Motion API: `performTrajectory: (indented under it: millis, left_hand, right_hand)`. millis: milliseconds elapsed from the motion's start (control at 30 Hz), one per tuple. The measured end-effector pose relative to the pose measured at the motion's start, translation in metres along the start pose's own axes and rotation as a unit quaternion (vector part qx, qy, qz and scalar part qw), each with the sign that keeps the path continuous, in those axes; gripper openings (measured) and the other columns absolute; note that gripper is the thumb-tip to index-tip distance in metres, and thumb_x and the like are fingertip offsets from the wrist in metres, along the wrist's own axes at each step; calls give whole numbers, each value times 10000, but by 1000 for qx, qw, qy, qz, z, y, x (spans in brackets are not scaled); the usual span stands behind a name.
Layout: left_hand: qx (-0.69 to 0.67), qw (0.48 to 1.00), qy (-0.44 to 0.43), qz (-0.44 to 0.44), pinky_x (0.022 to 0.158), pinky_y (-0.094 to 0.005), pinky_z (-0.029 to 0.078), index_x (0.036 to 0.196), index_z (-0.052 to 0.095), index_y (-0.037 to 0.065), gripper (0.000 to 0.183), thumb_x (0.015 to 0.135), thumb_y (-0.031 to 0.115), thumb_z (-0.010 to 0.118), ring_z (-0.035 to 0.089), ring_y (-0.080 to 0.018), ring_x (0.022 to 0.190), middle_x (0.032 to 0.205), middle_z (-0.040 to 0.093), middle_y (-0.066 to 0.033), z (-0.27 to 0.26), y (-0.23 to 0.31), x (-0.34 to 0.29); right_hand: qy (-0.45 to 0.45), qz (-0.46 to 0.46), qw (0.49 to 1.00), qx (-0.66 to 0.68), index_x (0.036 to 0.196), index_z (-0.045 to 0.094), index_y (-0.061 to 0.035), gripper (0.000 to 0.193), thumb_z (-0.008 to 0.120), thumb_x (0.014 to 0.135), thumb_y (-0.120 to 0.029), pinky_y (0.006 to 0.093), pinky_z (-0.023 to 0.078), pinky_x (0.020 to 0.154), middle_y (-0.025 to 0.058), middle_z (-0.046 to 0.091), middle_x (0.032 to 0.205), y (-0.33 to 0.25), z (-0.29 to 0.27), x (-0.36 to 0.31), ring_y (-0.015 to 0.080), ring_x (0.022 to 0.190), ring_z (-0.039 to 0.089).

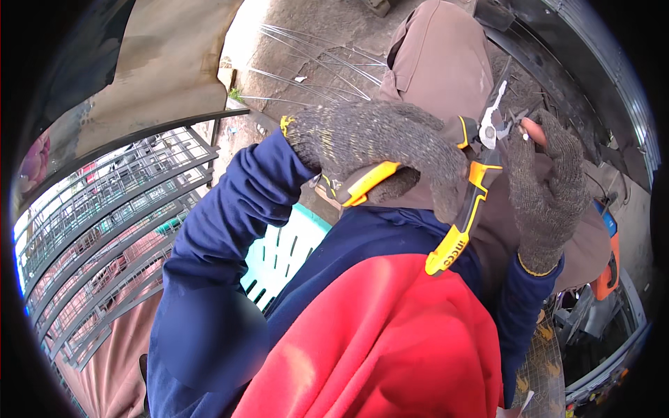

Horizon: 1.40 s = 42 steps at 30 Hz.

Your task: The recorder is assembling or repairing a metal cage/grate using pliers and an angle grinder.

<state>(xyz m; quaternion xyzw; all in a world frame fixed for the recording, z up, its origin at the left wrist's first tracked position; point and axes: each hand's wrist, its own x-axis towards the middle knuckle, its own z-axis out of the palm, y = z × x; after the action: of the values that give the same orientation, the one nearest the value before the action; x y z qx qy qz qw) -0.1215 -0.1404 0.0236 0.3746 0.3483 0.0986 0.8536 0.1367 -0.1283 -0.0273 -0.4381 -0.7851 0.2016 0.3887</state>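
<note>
Both of my hands wear grey knitted gloves and are raised over my brown-trousered knee (446, 63). My left hand (376, 143) is closed around a pair of pliers (481, 160) with yellow-and-black handles. One handle runs under my palm and the other hangs down toward my chest. The steel jaws (495, 111) point up and to the right. My right hand (550, 184) is upright just right of the jaws, with a bare fingertip poking through the glove. It pinches a thin dark wire (517, 117) at the jaw tips.
Stacked metal grid panels (104, 230) fill the left side. A teal slotted plastic seat (286, 258) shows under my left arm. Loose steel wires (313, 66) lie on the concrete ahead. An orange power tool (610, 258) sits at the right, by a curved metal frame (613, 76).
</note>
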Motion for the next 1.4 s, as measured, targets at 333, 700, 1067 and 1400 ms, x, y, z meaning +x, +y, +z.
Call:
performTrajectory:
  millis: [333,700,1067,1400]
  left_hand:
    - [125,955,213,-163,501,-242,478,1203,641,29,374,906,239,732,591,-76,597,845,671,-43,-5,21,-46]
    - [127,957,256,-41,847,-307,525,1203,672,37,393,834,138,760,671,-173,935,996,704,-75,-31,-19,-92]
    - [37,890,445,-87,882,-323,508,1255,620,11,453,884,248,725,654,-177,945,1037,701,-83,-73,-136,-133]
    - [198,862,420,-201,635,-373,512,961,697,51,420,873,460,737,627,-206,637,722,655,-75,-6,-223,-77]
  right_hand:
    - [-17,114,983,142,1070,689,-73,226,756,856,-101,301,557,653,37,708,875,-38,45,38,162,718,694]
    - [43,275,956,92,1028,682,-31,198,638,984,-218,297,498,650,50,655,762,31,14,4,132,686,625]
    - [-73,-13,974,-213,1202,651,-1,254,575,1001,-136,390,490,915,184,675,1124,110,-31,-65,324,1032,644]
    - [-72,305,949,20,1105,636,23,248,601,1008,-203,341,479,770,104,664,942,79,-13,-46,224,860,618]
